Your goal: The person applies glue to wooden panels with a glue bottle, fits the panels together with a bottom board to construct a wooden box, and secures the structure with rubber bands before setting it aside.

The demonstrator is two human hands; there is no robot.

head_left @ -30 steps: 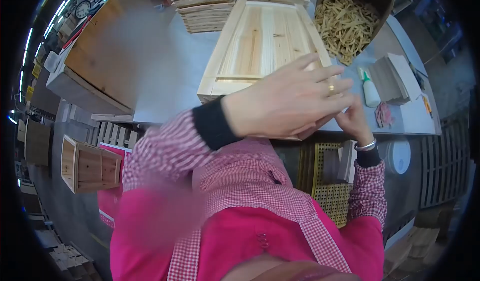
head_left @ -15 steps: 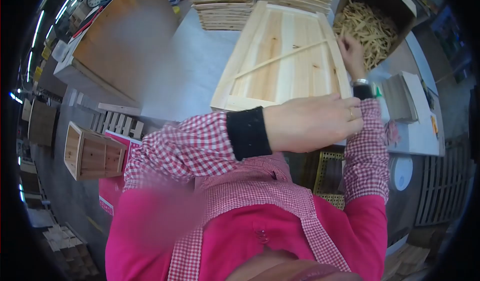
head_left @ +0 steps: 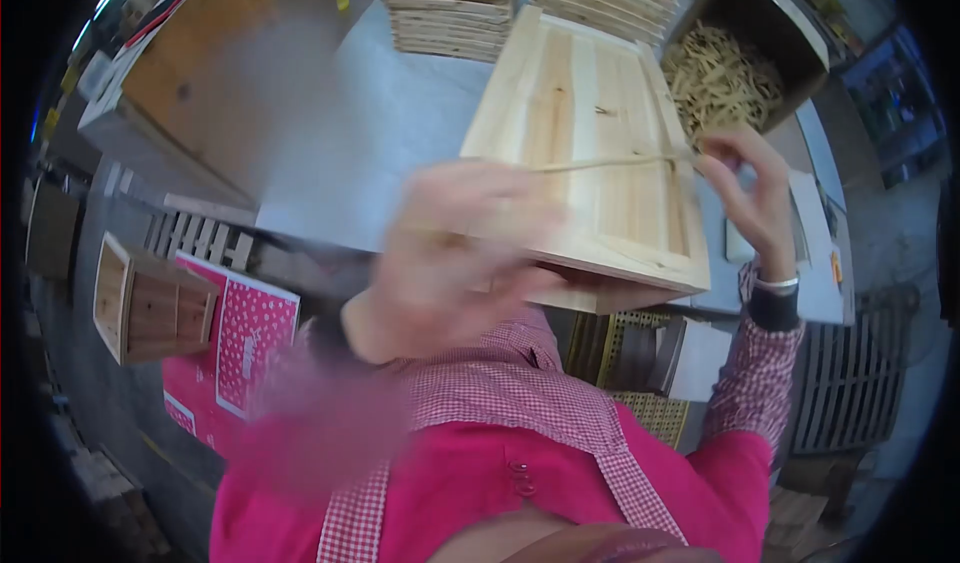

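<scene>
A tapered panel of pale wood boards in a frame point(head_left: 560, 93) lies in front of me, with a wooden side showing below its near edge. Across it runs a thin tan band point(head_left: 625, 164), slightly curved. My right hand point(head_left: 755, 188), at the panel's right edge, pinches the band's right end between thumb and finger. My left hand point(head_left: 460, 253) is over the panel's near left corner and smeared by motion. The band's left end meets it, but its grip on the band does not show clearly.
Stacks of wooden pieces point(head_left: 445, 13) stand behind the panel on the white table point(head_left: 420, 113). An open box point(head_left: 805, 38) of curled tan bands point(head_left: 720, 78) is at the back right. A small wooden box point(head_left: 165, 303) rests on a pink printed carton point(head_left: 255, 348) at left.
My left hand has swung left from near the right forearm. My right hand has moved nearer and right, pinching the band. The band now lies lower and more level across the panel.
</scene>
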